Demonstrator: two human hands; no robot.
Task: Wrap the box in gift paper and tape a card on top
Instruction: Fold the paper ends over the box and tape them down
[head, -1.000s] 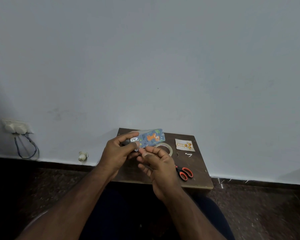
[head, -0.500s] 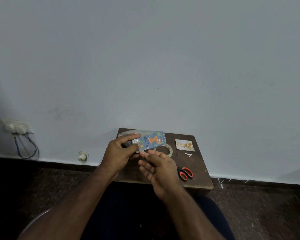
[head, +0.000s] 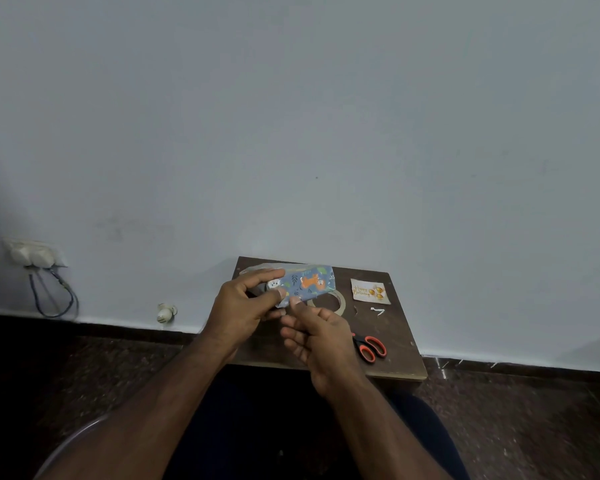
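Left hand [head: 241, 301] grips wrapped box [head: 305, 284] above table [head: 395, 344] – right hand [head: 321, 336] w/ relaxed fingers, thumb touching box's near edge.

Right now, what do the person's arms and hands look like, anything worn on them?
Both hands, left and right, are bare: no gloves, rings or watch visible. Both forearms are bare too, with no sleeves showing up to the frame's bottom edge. No markings can be made out.

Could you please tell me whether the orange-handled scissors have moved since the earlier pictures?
No. The orange-handled scissors lie at the same spot near the brown wooden board's right edge.
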